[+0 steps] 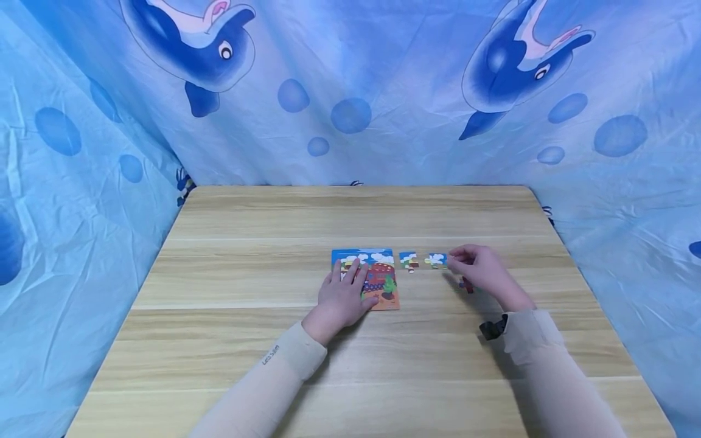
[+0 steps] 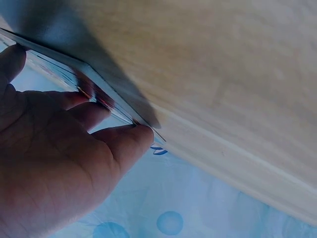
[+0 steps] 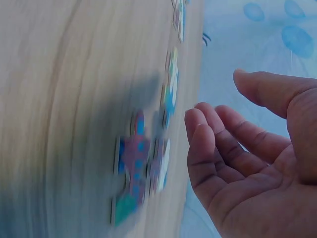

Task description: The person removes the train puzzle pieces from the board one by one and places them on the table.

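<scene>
My left hand (image 1: 344, 301) rests on a colourful picture puzzle board (image 1: 383, 258), covering its lower left part. In the left wrist view the fingertips (image 2: 141, 134) touch the board near its edge, spread apart. My right hand (image 1: 479, 271) hovers over loose jigsaw pieces to the right of the board. Its thumb stands apart from the loosely bent fingers (image 3: 202, 144), with nothing between them. Beneath that hand lies a red, blue and green piece (image 3: 132, 163), with another piece (image 3: 159, 168) beside it. Further left are a cloud piece (image 1: 436, 260) and one more piece (image 1: 408, 258).
The pieces and board lie flat on a wooden table (image 1: 246, 340). Blue curtains with dolphins and bubbles (image 1: 350, 115) hang behind the table and along both sides. A black wrist strap (image 1: 494, 328) is on the right wrist.
</scene>
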Tool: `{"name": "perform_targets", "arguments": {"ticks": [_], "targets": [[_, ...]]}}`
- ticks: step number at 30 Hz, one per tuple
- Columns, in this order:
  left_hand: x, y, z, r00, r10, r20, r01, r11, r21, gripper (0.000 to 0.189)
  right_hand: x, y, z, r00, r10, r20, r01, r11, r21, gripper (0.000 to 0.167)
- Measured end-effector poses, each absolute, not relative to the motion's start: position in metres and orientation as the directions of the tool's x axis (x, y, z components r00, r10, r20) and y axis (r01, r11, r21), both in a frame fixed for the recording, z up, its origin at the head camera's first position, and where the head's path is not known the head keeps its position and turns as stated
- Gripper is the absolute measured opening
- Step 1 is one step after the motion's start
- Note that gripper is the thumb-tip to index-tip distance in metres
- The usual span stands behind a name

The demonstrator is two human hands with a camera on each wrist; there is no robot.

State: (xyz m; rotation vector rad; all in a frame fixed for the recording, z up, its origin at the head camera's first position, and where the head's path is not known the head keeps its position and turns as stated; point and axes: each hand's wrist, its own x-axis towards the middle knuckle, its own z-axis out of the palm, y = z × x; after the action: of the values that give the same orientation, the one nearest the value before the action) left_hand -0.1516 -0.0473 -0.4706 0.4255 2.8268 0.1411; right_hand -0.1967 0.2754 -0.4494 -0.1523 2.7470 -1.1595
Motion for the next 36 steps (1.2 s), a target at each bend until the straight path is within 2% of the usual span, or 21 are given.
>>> {"name": "perform_targets", "arguments": {"ticks": [13,24,36], "targets": [[-0.153,-0.048,-0.475,-0.916,0.292,-0.276,0.266,0.955,0.129,0.086,-0.197,0.233,-0.456,-0.961,-0.274,-0.048,-0.142,0.631,-0.763,0.033],[-0.152,-0.049,-0.473,-0.916,0.292,-0.275,0.265,0.955,0.132,0.085,-0.196,0.201,-0.457,-0.947,-0.313,-0.068,-0.158,0.643,-0.75,0.032],[-0.152,-0.06,-0.471,-0.913,0.33,-0.241,0.274,0.932,0.237,0.09,-0.197,0.172,-0.466,-0.926,-0.369,-0.08,-0.185,0.628,-0.756,0.03]]}}
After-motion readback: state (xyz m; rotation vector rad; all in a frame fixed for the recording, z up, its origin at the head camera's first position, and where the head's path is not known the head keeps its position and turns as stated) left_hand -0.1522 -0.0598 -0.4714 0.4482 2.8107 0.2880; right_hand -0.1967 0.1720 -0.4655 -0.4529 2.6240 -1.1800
